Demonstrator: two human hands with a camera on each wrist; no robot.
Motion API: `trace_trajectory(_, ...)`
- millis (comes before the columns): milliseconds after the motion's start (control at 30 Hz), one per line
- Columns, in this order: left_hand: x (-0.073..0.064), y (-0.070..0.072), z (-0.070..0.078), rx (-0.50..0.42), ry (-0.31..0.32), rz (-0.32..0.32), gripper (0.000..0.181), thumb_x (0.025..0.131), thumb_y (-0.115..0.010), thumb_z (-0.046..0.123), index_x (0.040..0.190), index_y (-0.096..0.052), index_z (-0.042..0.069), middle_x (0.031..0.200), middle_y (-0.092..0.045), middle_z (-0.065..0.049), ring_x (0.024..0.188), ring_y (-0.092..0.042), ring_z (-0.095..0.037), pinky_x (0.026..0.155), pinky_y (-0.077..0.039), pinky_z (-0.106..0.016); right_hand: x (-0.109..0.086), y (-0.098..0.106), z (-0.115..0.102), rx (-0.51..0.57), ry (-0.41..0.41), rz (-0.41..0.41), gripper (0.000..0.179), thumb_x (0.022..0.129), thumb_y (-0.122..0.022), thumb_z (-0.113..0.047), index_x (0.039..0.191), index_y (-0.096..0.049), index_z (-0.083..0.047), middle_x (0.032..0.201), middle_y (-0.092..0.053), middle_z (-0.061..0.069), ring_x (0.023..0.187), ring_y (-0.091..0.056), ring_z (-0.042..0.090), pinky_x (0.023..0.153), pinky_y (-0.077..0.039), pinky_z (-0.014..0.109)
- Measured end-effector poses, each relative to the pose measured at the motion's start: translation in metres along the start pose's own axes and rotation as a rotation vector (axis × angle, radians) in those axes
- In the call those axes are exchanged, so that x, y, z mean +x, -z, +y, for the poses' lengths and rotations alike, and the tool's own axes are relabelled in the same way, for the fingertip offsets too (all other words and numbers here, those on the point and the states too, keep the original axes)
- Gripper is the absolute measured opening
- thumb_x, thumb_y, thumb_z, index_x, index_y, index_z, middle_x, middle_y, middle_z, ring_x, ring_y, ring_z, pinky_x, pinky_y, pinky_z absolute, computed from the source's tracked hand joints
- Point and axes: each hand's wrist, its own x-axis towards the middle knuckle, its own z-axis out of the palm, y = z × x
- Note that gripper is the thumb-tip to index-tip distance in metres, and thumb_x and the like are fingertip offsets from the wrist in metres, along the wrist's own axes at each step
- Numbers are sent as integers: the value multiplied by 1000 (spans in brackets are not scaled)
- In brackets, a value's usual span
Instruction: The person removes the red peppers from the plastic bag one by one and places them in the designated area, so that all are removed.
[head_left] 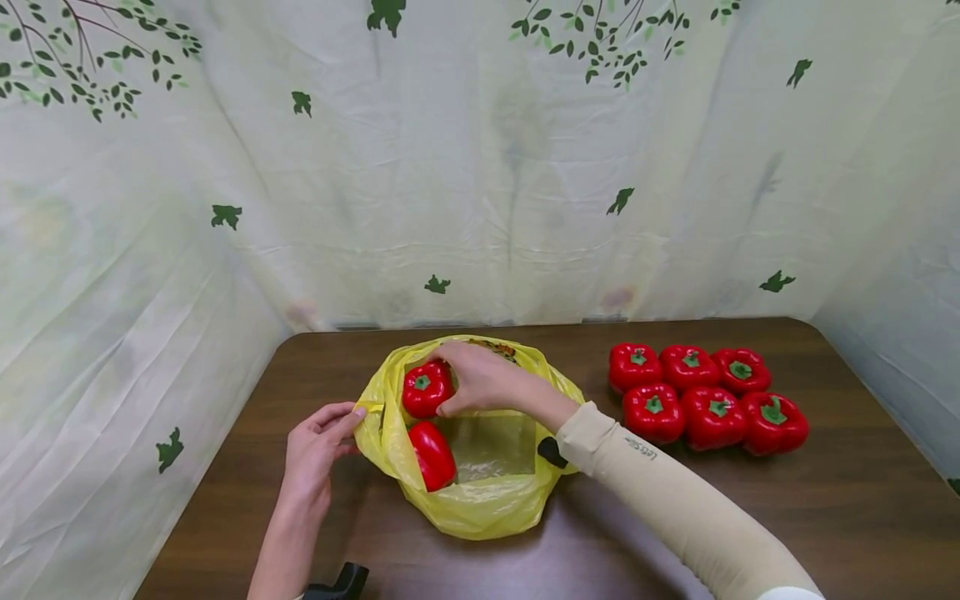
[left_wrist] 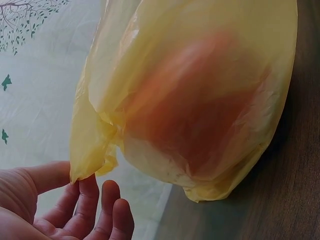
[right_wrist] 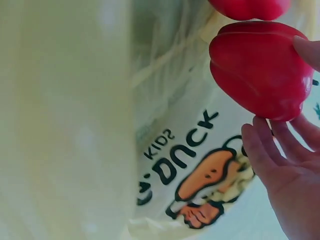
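Note:
A yellow plastic bag [head_left: 487, 504] stands with its mouth spread wide on the table. At its left rim, my left hand [head_left: 318, 446] pinches the plastic between thumb and fingers, which the left wrist view also shows. Inside the mouth, my right hand [head_left: 480, 379] holds a red bell pepper [head_left: 427, 389] with a green stem, thumb on one side and fingers on the other. A second red bell pepper [head_left: 432, 456] lies on its side in the bag, just in front of the held one. Through the plastic in the left wrist view, red shapes [left_wrist: 195, 110] show blurred.
Several red bell peppers [head_left: 715, 418] stand in two rows on the brown table [head_left: 570, 533], right of the bag. A printed leaf-pattern curtain [head_left: 450, 167] hangs behind and at both sides. A black object [head_left: 341, 581] shows beside the left forearm.

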Motion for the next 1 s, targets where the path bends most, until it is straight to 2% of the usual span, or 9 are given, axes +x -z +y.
trace_trajectory(267,0,0,0,-11,-10,-4,28,90,-74,25,107,-68,3,95,-67,1,82,-62,-15,69,-56,-27,-13,14,-1,44,-6,51,65,74,-83,-31,130,-55,-15,119,-55,-4,103,-54,10,86,-49,24)
trace_trajectory(633,0,1,0,-3,-6,-3,30,90,-74,27,107,-68,4,95,-66,1,82,-61,-16,72,-56,-29,-36,35,-7,95,17,143,67,74,-82,-28,131,-51,-14,123,-54,-4,107,-53,8,90,-49,26)
trace_trajectory(767,0,1,-1,0,-3,-2,30,90,-74,27,108,-68,4,96,-65,1,83,-60,-16,72,-55,-29,-45,41,-8,109,32,174,68,74,-83,-30,131,-50,-14,119,-57,-6,104,-55,8,88,-51,28)
trace_trajectory(1000,0,0,-2,-12,-10,4,25,89,-75,25,103,-69,6,92,-67,2,80,-60,-15,69,-55,-29,-62,48,-8,92,17,223,69,73,-83,-34,132,-50,-17,114,-59,-10,99,-57,8,82,-50,24)
